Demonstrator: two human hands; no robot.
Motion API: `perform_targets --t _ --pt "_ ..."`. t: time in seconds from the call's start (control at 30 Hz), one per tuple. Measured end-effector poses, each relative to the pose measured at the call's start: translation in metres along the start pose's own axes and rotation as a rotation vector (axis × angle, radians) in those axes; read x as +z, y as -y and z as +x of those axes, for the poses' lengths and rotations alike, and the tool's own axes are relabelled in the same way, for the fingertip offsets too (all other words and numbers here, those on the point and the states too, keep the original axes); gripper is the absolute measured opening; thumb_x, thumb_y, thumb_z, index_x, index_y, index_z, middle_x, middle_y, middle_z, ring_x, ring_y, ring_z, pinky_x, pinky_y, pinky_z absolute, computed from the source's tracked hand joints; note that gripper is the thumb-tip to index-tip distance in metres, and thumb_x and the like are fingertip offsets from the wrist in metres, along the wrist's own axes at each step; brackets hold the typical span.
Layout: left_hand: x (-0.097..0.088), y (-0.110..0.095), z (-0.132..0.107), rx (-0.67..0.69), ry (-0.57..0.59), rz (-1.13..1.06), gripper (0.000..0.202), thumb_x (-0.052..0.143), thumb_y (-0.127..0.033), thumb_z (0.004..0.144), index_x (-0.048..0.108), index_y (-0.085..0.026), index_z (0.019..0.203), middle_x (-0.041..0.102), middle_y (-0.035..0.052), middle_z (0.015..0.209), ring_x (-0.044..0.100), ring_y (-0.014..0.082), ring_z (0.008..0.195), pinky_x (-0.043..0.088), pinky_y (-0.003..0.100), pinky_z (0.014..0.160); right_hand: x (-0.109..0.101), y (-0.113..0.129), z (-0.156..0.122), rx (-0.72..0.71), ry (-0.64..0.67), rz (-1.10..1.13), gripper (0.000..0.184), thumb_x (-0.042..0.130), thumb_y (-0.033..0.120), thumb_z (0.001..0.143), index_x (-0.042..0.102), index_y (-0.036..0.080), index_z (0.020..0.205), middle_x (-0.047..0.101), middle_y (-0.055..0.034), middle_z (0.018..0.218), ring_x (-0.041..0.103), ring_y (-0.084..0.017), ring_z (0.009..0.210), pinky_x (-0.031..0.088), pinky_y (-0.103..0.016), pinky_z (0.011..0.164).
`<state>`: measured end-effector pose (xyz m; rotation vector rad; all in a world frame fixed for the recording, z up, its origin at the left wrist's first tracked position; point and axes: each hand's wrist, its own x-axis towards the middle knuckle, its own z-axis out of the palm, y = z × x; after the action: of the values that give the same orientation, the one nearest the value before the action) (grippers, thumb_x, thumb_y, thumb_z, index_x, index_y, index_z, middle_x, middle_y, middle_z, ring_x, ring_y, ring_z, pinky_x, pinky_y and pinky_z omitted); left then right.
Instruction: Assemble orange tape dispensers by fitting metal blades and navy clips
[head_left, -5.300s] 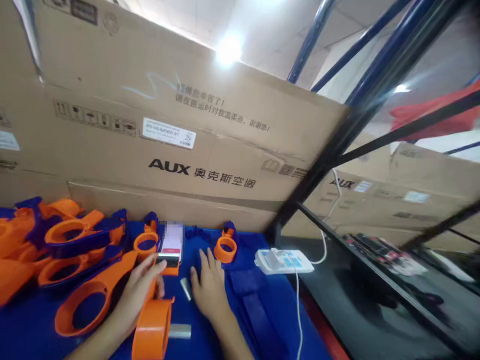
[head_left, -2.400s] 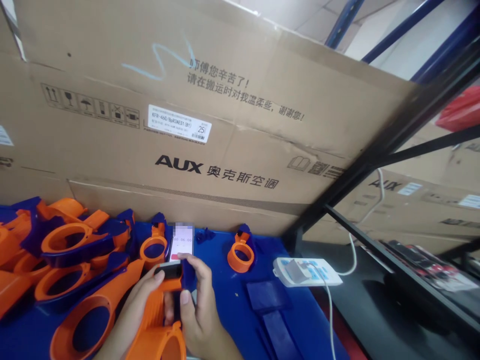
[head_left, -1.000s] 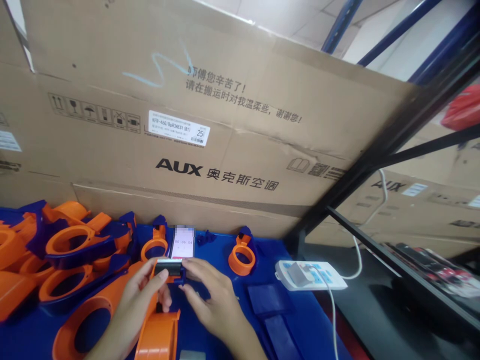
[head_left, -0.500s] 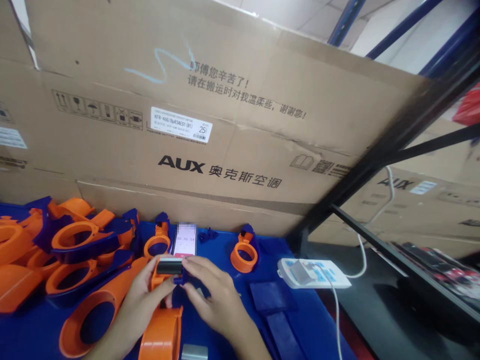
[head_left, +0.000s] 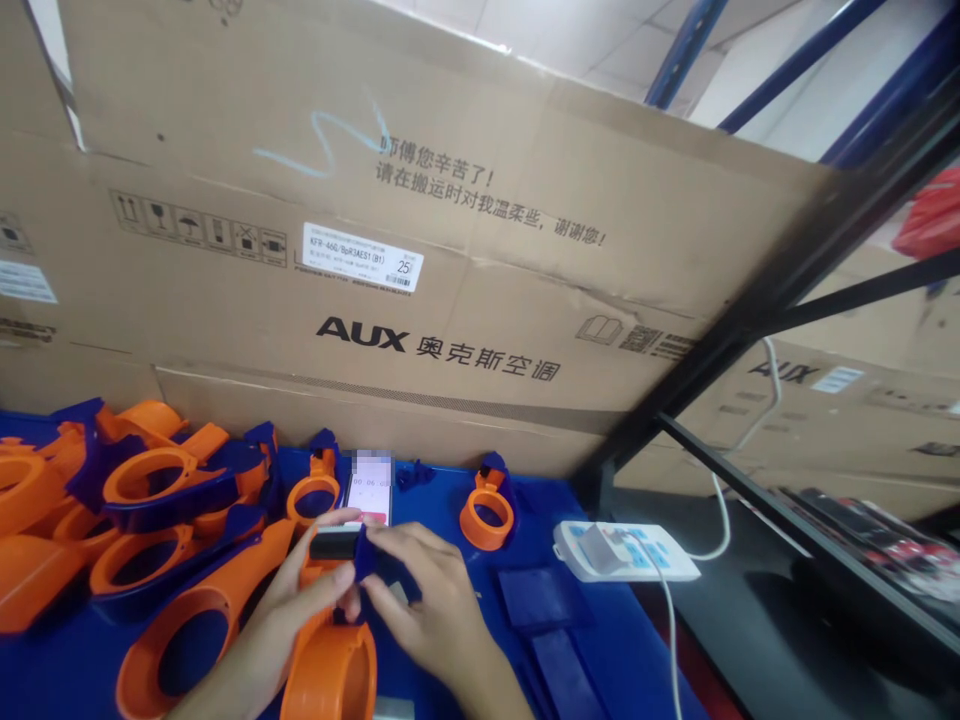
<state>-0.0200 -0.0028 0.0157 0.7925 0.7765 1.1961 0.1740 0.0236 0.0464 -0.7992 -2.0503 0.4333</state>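
My left hand [head_left: 296, 600] grips an orange plastic tape-dispenser frame [head_left: 326, 660] near its top, thumb and fingers closed round it. A small black roller part [head_left: 332, 545] sits at the frame's head. My right hand [head_left: 424, 605] pinches a small dark blue plastic piece [head_left: 373, 558] against the frame right beside that roller. Both hands meet over the blue table [head_left: 450, 590] at the bottom centre.
A heap of orange and blue dispenser frames [head_left: 142, 500] fills the left. A phone [head_left: 369, 494] showing a timer leans behind my hands. An orange ring part [head_left: 487, 513], dark blue flat pieces [head_left: 536, 600] and a white power strip [head_left: 626, 552] lie to the right. Large cardboard boxes [head_left: 420, 280] wall the back.
The blue piece went from loose in my right fingers to pressed against the frame beside the roller. The frame's round end has lifted slightly toward me.
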Motion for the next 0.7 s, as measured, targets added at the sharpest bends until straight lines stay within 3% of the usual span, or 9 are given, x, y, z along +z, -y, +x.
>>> perform_targets --t 0.13,0.27,0.37,0.43,0.5,0.6,0.7 --pt "0.002 -0.005 0.0 0.029 -0.096 0.098 0.06 0.083 -0.034 0.081 0.063 -0.031 0.138 0.074 0.0045 0.105 0.067 0.0195 0.078 0.056 0.031 0.077 -0.002 0.01 0.005 0.01 0.033 0.098 0.045 0.075 0.024 0.089 0.064 0.027 0.132 0.074 -0.0087 0.124 0.07 -0.025 0.114 0.058 -0.039 0.099" --pt "0.001 -0.007 -0.003 0.014 -0.026 0.017 0.087 0.085 -0.036 0.075 0.048 -0.035 0.154 0.075 0.0059 0.109 0.069 0.0217 0.074 0.057 0.036 0.078 -0.004 0.02 0.007 0.139 0.004 0.269 0.044 0.067 0.032 0.094 0.061 0.028 0.138 0.07 -0.0083 0.121 0.069 -0.024 0.106 0.059 -0.039 0.094" --pt "0.002 -0.005 -0.008 -0.004 0.061 -0.086 0.104 0.088 -0.037 0.069 0.037 -0.038 0.16 0.071 0.0092 0.129 0.072 0.0308 0.103 0.056 0.044 0.094 -0.002 0.023 0.005 0.263 0.059 0.416 0.047 0.065 0.041 0.096 0.057 0.03 0.141 0.067 -0.0077 0.119 0.066 -0.023 0.099 0.061 -0.036 0.08" --pt "0.004 -0.004 -0.009 0.0 0.111 -0.121 0.108 0.089 -0.039 0.068 0.035 -0.037 0.161 0.066 0.01 0.141 0.062 0.0361 0.128 0.049 0.048 0.108 0.001 0.022 0.004 0.305 0.117 0.52 0.049 0.066 0.047 0.095 0.056 0.03 0.14 0.065 -0.0071 0.114 0.063 -0.023 0.095 0.059 -0.031 0.068" --pt "0.005 -0.004 -0.008 0.002 0.168 -0.111 0.105 0.088 -0.04 0.071 0.035 -0.037 0.161 0.063 0.0099 0.147 0.051 0.0376 0.142 0.043 0.05 0.115 0.003 0.018 0.004 0.312 0.105 0.552 0.047 0.069 0.049 0.093 0.058 0.029 0.134 0.063 -0.0048 0.104 0.058 -0.02 0.088 0.056 -0.029 0.066" --pt "0.006 -0.005 -0.004 0.037 0.219 -0.017 0.081 0.082 -0.037 0.081 0.048 -0.035 0.155 0.059 0.0088 0.153 0.042 0.0358 0.15 0.039 0.05 0.12 0.005 0.011 0.005 0.309 0.001 0.512 0.039 0.073 0.047 0.09 0.059 0.025 0.12 0.056 -0.0001 0.09 0.052 -0.016 0.078 0.05 -0.03 0.071" --pt "0.005 -0.002 0.0 0.101 0.168 0.137 0.062 0.081 -0.03 0.085 0.062 -0.032 0.144 0.056 0.009 0.156 0.042 0.0346 0.15 0.036 0.047 0.123 0.009 0.006 0.005 0.344 -0.049 0.501 0.033 0.073 0.044 0.09 0.056 0.024 0.111 0.051 0.0021 0.086 0.049 -0.015 0.075 0.047 -0.028 0.07"
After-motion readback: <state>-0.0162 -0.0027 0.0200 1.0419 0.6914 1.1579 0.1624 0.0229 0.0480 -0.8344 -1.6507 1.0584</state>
